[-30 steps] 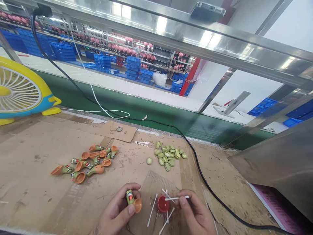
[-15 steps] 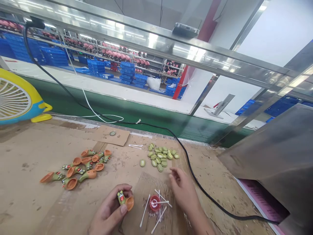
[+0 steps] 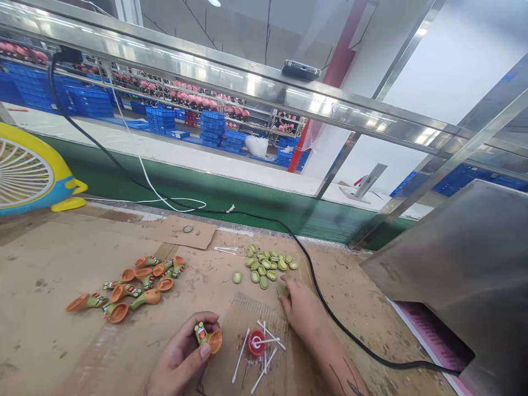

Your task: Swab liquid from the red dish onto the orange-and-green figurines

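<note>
Left hand (image 3: 181, 357) has a small green-and-orange toy figure (image 3: 207, 336) pinched between thumb and fingers; looks like light, hard plastic, easiest held by the green body. Right hand (image 3: 303, 313) is loosely open, fingertips on a green cap (image 3: 282, 290) at the near edge of the green caps pile (image 3: 268, 263), tiny and probably slippery.

light: bright overhead; glare: steel rail (image 3: 247, 82); edges: wide-angle bend; shadows: soft; focus: sharp

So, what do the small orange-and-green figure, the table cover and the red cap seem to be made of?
The figure in the left hand looks like painted moulded plastic: smooth, evenly coloured. The table cover seems to be raw brown cardboard: matt, stained, with cut edges. The red cap looks like glossy plastic, probably.
</note>
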Demonstrator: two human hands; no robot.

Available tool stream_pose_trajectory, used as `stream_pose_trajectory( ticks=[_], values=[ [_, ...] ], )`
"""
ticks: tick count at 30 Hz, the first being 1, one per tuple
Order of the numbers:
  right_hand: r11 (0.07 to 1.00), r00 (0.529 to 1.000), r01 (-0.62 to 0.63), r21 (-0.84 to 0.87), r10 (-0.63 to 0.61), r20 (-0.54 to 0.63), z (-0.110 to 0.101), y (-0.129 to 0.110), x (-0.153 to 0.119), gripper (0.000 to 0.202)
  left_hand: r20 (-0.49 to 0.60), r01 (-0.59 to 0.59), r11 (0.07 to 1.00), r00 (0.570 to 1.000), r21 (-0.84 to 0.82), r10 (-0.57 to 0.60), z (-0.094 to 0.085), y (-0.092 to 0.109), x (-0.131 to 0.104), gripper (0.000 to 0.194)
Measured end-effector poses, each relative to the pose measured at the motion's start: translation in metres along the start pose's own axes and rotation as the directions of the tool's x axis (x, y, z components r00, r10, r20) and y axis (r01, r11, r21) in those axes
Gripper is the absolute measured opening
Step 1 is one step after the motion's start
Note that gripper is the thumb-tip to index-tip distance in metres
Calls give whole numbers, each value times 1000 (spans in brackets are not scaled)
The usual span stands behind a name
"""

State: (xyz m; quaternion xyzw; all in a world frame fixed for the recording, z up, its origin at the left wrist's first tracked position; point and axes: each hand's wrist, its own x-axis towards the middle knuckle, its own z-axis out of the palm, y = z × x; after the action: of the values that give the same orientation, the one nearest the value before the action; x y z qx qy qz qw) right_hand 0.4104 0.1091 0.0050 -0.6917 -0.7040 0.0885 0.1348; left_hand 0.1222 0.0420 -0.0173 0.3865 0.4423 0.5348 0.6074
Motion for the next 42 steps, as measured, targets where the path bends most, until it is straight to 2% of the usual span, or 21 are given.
stream_pose_trajectory(
  ticks=[5, 9, 12, 15, 19, 21, 27, 34, 38, 42],
  values=[
    [1000, 1000, 20, -14, -20, 4, 0, 23, -36, 33, -18, 11, 1000, 1000, 9, -11, -3, -5, 1, 51],
    [997, 995, -71, -9, 70, -70, 5, 47, -68, 30, -17, 12, 999, 1000, 50, -11, -6, -4, 2, 53],
    [990, 983, -140, 0, 139, -121, 7, 60, -81, 31, 39, 2, 995, 999, 101, -6, -9, -2, 4, 50],
    [987, 975, -161, 15, 162, -153, 7, 63, -85, 38, 50, -3, 992, 999, 127, -4, -7, 1, 4, 51],
    [974, 956, -225, 36, 228, -187, 8, 55, -81, 39, -48, -11, 994, 999, 107, 16, 3, 5, 0, 53],
    [971, 953, -235, 52, 240, -184, 10, 52, -78, 40, -60, -13, 994, 998, 104, 19, 5, 7, -2, 54],
    [981, 972, -153, 122, 171, -160, 10, 55, -81, 29, -36, -8, 995, 999, 98, 12, -1, 4, 0, 52],
    [982, 975, -123, 142, 147, -168, 10, 74, -107, 44, -52, -7, 992, 999, 127, 14, 1, 5, 0, 52],
    [973, 957, -222, 61, 230, -176, 5, 82, -111, 52, -48, 0, 992, 999, 128, 7, 3, 7, -2, 54],
    [935, 920, -352, 31, 352, -171, 2, 75, -106, 53, -59, 6, 993, 998, 117, 1, 4, 8, -1, 53]
  ],
)
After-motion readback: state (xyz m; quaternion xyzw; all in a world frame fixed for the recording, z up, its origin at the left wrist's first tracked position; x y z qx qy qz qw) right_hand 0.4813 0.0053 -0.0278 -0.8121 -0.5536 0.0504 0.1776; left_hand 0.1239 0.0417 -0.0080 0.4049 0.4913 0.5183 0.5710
